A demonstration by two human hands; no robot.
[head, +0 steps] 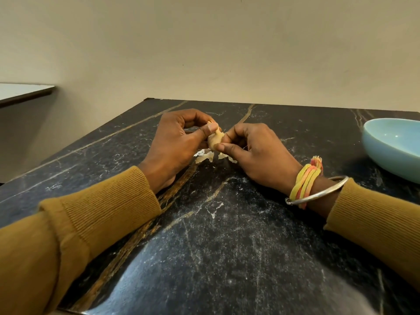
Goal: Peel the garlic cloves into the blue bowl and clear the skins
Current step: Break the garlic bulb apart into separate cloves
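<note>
Both hands meet over the dark marble worktop (227, 223), working one garlic clove (214, 140) held between them. Thumb and curled fingers of the left hand (179, 142) pinch the clove's upper end, where a wisp of papery skin sticks out beside the thumbnail. From the other side, the right hand (254, 153) pinches the clove's lower part between thumb and forefinger, its remaining fingers folded under. Peeling looks to be mid-way: the clove seems largely bare, though some skin clings at the tip. A few torn skins (209, 156) lie on the worktop directly beneath the hands. Well off to the right of the right hand sits the blue bowl (391, 146); whether it holds any cloves cannot be told from here. Next, the last skin probably needs pulling free, then the clove carried rightward to the bowl. Forearms in mustard sleeves rest on the worktop, wrists angled inward; the right wrist wears a metal bangle (318, 192) and coloured threads.
</note>
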